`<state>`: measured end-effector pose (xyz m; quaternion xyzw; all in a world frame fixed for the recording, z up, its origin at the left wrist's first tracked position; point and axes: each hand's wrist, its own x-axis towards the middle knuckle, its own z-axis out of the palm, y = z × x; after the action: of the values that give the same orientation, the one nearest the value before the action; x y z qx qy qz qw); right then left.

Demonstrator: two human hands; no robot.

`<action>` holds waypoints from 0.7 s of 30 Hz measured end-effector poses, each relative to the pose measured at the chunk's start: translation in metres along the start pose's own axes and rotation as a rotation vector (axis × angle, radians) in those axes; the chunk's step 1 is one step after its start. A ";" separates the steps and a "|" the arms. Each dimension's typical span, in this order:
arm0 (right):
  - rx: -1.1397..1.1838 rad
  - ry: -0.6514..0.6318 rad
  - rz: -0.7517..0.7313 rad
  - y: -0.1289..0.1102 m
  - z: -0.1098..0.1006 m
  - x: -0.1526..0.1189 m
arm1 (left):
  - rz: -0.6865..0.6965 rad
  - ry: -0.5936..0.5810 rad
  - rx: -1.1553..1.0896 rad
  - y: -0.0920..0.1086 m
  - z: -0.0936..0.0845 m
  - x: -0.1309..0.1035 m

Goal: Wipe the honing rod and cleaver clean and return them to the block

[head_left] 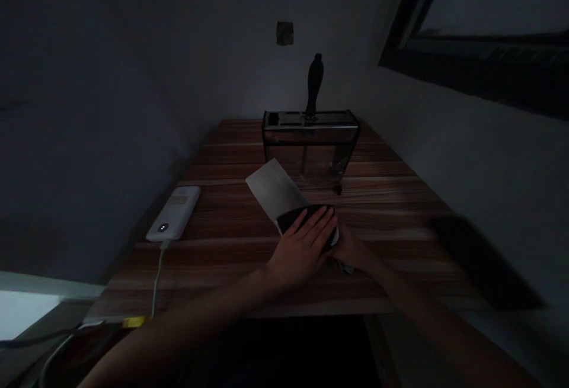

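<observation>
A broad, flat metal blade [278, 189], which looks like a cleaver's, lies slantwise over the wooden table, its far end pointing up and left. A dark, cloth-like piece [291, 217] covers the near part of the blade. My left hand [302, 246] lies on that piece with its fingers stretched out. Beside it, my right hand [351, 249] is closed at the near end of the cleaver, where the handle is; its fingertips are hidden behind the left hand. A small greyish end [345, 268] pokes out below the right hand.
A clear-sided knife block [311, 120] stands at the back, with a black handle [315, 83] upright in it. At the left lies a white power bank [175, 213] with a cable [157, 281]. A blurred dark slab [484, 263] is at the table's [235, 257] right edge, near the wall.
</observation>
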<state>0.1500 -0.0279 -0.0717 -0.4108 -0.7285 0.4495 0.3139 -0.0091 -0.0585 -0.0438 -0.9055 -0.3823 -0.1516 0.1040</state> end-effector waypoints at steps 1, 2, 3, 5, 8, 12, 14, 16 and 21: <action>0.007 0.003 -0.015 0.000 0.000 0.000 | -0.002 0.002 -0.004 0.001 0.000 0.000; 0.016 0.001 -0.016 -0.001 0.000 0.000 | -0.005 0.005 -0.008 0.002 0.000 -0.001; 0.024 -0.002 -0.013 -0.002 0.000 0.001 | -0.009 0.010 -0.010 0.003 0.001 -0.001; 0.034 -0.002 -0.021 -0.005 0.000 0.001 | -0.018 0.016 -0.013 0.004 0.001 -0.001; 0.060 -0.002 -0.031 -0.006 0.000 0.000 | -0.026 0.012 -0.017 0.005 0.002 -0.001; 0.058 -0.023 0.002 -0.005 0.000 0.000 | -0.031 0.007 -0.017 0.006 0.001 -0.001; 0.048 -0.015 0.006 -0.005 0.000 0.000 | -0.029 0.006 -0.012 0.006 0.000 0.000; 0.051 -0.003 -0.006 -0.004 -0.001 0.000 | -0.025 0.005 -0.009 0.005 -0.001 0.000; 0.023 0.008 0.013 -0.003 0.000 0.000 | -0.024 0.006 -0.011 0.001 -0.002 0.001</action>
<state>0.1494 -0.0281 -0.0692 -0.4136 -0.7195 0.4581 0.3186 -0.0081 -0.0591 -0.0416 -0.9009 -0.3921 -0.1578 0.0984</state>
